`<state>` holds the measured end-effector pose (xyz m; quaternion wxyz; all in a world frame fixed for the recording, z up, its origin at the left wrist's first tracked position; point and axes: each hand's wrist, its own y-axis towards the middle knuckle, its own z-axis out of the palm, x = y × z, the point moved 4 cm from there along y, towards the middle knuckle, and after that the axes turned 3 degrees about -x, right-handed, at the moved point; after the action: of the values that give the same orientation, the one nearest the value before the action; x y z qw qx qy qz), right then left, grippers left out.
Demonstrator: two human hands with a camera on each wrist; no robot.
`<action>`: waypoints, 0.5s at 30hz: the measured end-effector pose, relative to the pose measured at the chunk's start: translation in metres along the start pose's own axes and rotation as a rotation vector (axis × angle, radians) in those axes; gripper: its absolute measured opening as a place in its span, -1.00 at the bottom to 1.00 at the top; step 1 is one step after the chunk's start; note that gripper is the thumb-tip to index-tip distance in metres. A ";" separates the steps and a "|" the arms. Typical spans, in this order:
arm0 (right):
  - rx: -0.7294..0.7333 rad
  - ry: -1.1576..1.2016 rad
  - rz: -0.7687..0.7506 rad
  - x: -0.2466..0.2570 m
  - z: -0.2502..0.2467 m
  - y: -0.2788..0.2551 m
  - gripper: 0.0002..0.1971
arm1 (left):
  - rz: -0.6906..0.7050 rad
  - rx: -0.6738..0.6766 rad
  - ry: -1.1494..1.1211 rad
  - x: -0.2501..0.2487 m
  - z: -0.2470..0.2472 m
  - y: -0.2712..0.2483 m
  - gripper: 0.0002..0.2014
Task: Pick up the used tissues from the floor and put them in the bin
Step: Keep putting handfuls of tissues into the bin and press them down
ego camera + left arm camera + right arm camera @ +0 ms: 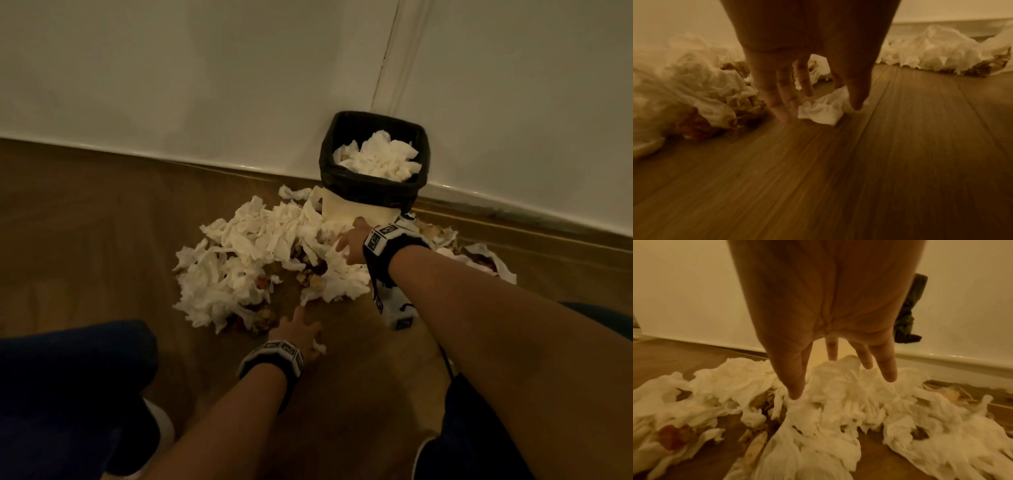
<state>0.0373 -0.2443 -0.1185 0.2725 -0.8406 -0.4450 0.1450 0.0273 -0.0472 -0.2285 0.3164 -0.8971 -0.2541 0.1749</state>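
Observation:
A heap of crumpled white tissues (253,246) lies on the wooden floor in front of the bin (363,205), a pale tub with a black liner (373,192) that holds more tissues (380,157). My right hand (349,241) reaches to the foot of the bin. Its straight, spread fingers (888,369) rest on top of the tissue heap (828,402). My left hand (298,329) is nearer to me, low over the floor. A small tissue wad (818,112) is pinched between its thumb and fingers (785,104).
Brown and red food scraps (308,277) lie among the tissues. More tissues (486,260) sit right of the bin by the skirting (513,212). The white wall is right behind. My knee in dark blue (68,377) is low at left, bare floor (359,377) between my arms.

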 end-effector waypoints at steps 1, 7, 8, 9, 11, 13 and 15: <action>0.017 0.006 0.004 -0.002 0.005 0.001 -0.52 | -0.019 0.028 -0.008 0.001 0.003 0.000 -0.50; 0.034 -0.033 0.074 -0.006 0.036 -0.004 -0.37 | -0.018 0.157 -0.025 -0.001 -0.003 0.006 -0.64; 0.043 -0.046 0.080 -0.005 0.040 -0.006 -0.34 | -0.024 0.161 -0.026 -0.001 -0.005 0.006 -0.65; 0.052 -0.059 0.080 -0.003 0.044 -0.009 -0.32 | -0.029 0.147 -0.034 -0.002 -0.008 0.006 -0.66; 0.053 -0.044 0.070 -0.002 0.048 -0.012 -0.29 | -0.023 0.075 -0.069 -0.003 -0.011 0.006 -0.71; 0.013 0.019 0.086 -0.001 0.046 -0.013 -0.32 | -0.015 -0.020 -0.136 -0.002 -0.013 0.007 -0.75; -0.083 0.026 0.066 0.002 0.038 -0.015 -0.45 | -0.004 -0.068 -0.185 0.000 -0.015 0.008 -0.77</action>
<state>0.0101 -0.2236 -0.1405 0.2381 -0.8672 -0.4192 0.1243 0.0366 -0.0597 -0.2227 0.2613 -0.8868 -0.2897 0.2478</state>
